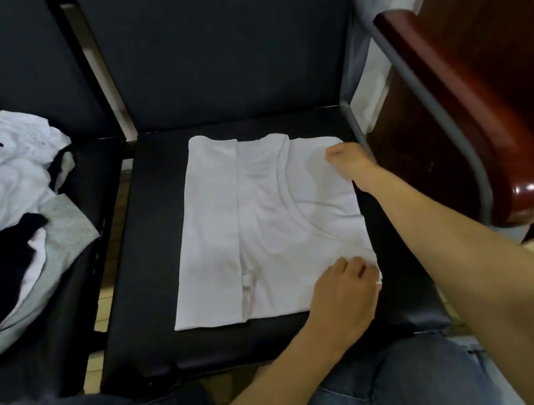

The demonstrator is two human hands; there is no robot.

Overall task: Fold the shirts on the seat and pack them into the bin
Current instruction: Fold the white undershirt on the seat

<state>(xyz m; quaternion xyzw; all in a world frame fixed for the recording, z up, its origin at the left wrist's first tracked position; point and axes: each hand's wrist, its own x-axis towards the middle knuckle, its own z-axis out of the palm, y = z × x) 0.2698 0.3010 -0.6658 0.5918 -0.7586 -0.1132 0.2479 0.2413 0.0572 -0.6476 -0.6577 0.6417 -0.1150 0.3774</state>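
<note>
Hands grip the white shirt point(261, 228) along its right edge: left hand point(339, 289) near corner, right hand point(348, 160) far corner, fingertips hidden.

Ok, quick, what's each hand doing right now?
Left hand: pinching the white shirt at its near right corner.
Right hand: curled on the shirt's far right corner, apparently gripping it.

The left hand point(342, 289) and right hand point(348, 160) grip the white shirt point(261, 228).
</note>
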